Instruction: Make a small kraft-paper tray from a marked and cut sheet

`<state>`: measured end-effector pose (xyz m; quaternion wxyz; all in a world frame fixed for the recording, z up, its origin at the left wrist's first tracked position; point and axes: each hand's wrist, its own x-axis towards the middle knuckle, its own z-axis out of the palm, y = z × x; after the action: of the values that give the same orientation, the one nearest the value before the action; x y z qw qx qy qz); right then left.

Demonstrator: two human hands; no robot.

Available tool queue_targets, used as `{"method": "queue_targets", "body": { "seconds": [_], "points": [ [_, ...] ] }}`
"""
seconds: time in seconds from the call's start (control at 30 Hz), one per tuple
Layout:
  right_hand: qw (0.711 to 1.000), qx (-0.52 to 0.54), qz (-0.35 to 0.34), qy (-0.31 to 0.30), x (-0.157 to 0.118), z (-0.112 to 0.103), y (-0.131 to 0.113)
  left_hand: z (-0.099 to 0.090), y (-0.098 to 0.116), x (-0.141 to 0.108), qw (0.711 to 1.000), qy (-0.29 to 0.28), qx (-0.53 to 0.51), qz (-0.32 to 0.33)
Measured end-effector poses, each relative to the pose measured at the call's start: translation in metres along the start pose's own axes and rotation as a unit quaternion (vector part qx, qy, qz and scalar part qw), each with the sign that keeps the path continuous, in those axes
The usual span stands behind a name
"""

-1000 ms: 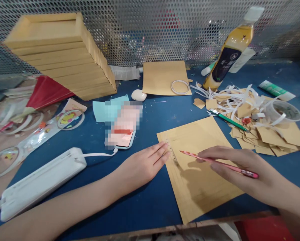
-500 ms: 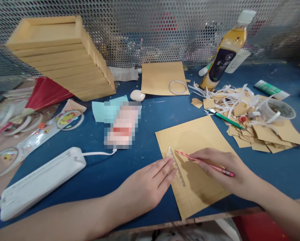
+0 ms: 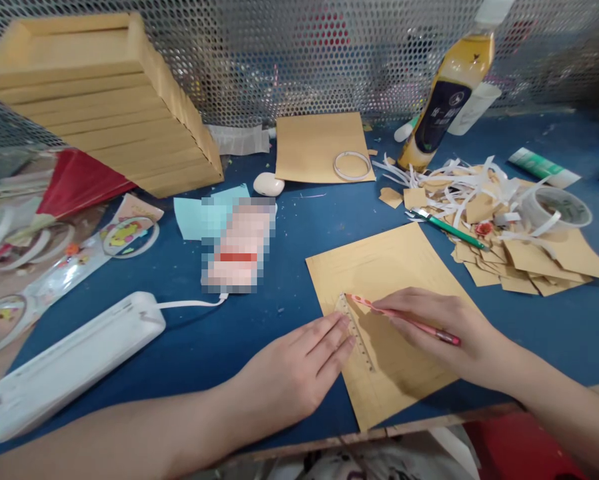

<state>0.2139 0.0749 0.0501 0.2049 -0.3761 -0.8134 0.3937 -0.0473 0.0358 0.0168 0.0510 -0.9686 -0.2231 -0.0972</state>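
Note:
A brown sheet lies at an angle near the front edge of the blue table. On its left part rests a small clear ruler, pressed down under the fingertips of my left hand. Those fingers lie flat and close beside each other. My right hand grips a pink pencil between thumb and fingers, its tip touching or just above the sheet at the ruler's upper end. Faint lines show on the sheet.
Stacked brown trays stand back left, near a phone and white power strip. A bottle, paper scraps, green cutter and clear tub are at right. Another brown sheet lies behind.
The pencil tip has moved slightly left, to the ruler's upper end. My left hand still presses on the ruler. The whole view has shifted a little.

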Motion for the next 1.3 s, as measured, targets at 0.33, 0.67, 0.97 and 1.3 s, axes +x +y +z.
{"method": "queue_targets", "body": {
  "seconds": [0.33,0.67,0.97,1.3],
  "points": [
    [0.999,-0.025,-0.039,-0.015,-0.002,0.000,0.002,-0.001,-0.002,0.002,1.000,-0.008,-0.002,0.005],
    [0.998,-0.032,-0.053,-0.016,-0.001,0.001,0.003,-0.001,0.000,0.001,1.000,-0.016,-0.002,0.006],
    [0.992,-0.043,-0.038,-0.112,-0.014,-0.016,-0.008,-0.001,0.002,0.002,1.000,-0.021,0.017,-0.003],
    [0.992,-0.020,-0.024,-0.125,-0.039,-0.028,-0.016,-0.002,-0.001,0.002,1.000,-0.010,0.023,0.007]
  ]
}}
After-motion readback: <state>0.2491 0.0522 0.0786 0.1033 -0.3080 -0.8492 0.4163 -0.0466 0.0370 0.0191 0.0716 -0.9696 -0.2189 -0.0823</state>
